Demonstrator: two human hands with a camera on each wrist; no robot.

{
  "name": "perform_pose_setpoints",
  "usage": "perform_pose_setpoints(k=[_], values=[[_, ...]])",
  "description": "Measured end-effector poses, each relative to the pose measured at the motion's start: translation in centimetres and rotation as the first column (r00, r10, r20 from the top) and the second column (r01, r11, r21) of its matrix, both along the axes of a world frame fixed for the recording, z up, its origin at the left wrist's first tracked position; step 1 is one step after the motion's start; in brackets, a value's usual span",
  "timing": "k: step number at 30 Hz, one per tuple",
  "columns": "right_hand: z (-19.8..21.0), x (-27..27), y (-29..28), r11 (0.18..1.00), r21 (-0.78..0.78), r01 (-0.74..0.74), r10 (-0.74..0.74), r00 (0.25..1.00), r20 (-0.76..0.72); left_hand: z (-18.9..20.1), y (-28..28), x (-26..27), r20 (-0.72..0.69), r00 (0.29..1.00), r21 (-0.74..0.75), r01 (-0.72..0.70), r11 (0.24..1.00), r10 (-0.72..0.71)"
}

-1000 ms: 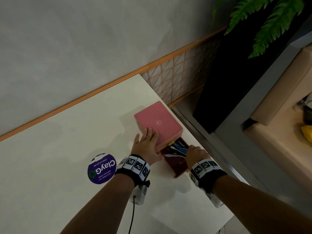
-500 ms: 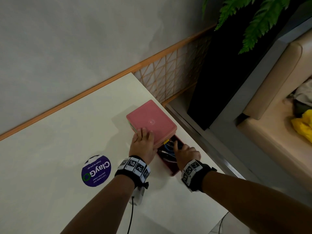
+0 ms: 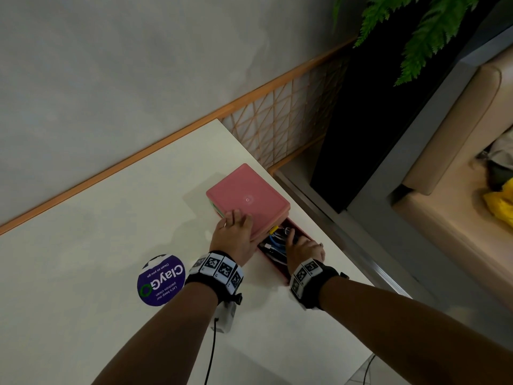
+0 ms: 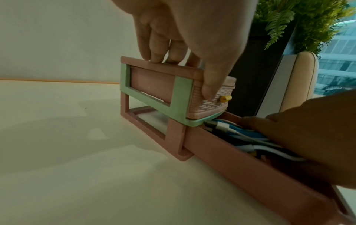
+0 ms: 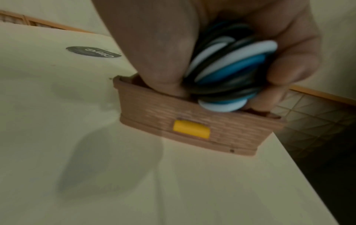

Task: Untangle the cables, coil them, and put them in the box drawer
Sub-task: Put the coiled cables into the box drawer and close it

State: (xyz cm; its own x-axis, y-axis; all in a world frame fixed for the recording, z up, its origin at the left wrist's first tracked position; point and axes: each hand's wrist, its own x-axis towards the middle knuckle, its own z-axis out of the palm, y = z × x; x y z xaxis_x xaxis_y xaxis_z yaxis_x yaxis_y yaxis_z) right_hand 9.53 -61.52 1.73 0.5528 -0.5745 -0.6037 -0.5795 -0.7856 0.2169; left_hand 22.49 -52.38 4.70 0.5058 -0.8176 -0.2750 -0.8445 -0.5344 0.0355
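A pink box (image 3: 247, 201) stands near the right edge of the white table (image 3: 111, 232). Its lower drawer (image 3: 277, 266) is pulled out towards me and holds coiled blue, white and black cables (image 3: 273, 243). My left hand (image 3: 234, 232) rests on the box's near corner, fingers on the lid (image 4: 152, 60) and thumb down the closed upper drawer's front beside its yellow knob (image 4: 225, 99). My right hand (image 3: 302, 248) is in the open drawer (image 4: 231, 156). In the blurred right wrist view its fingers (image 5: 285, 76) and thumb curl round the cable bundle (image 5: 231, 64) above the drawer front (image 5: 154, 115).
A round purple sticker (image 3: 161, 279) lies on the table left of my left wrist. The table edge (image 3: 347, 262) runs just right of the drawer, with floor below. An orange lattice rail (image 3: 283, 123), a dark planter with ferns (image 3: 416, 31) and a beige seat (image 3: 458, 134) are beyond.
My right hand has slid from the drawer's near end deeper in towards the box, over the cables. My left hand has stayed on the box.
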Motion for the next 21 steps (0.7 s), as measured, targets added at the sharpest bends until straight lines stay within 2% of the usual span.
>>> perform_pose_setpoints(k=[4,9,14,16,21], values=[[-0.4,0.9,0.5,0.999,0.018,0.048,-0.048,0.999,0.008,0.1,0.0,0.0,-0.011,1.0,0.018,0.001,1.0,-0.001],[-0.7,2.3,1.2,0.99,0.046,0.133,-0.138,0.981,0.134,0.1,0.0,-0.2,0.004,1.0,0.034,0.017,0.999,-0.017],[-1.5,3.0,1.3,0.965,0.179,0.194,-0.228,0.953,0.197,0.2,0.2,-0.2,0.016,0.999,0.03,0.05,0.998,-0.051],[-1.7,2.6,1.0,0.964,0.206,0.169,-0.219,0.943,0.25,0.1,0.3,-0.1,0.002,0.999,0.031,0.044,0.999,-0.044],[-2.9,1.4,0.1,0.971,0.239,0.005,-0.085,0.942,0.325,0.2,0.2,0.0,-0.02,1.0,0.028,0.023,0.999,-0.023]])
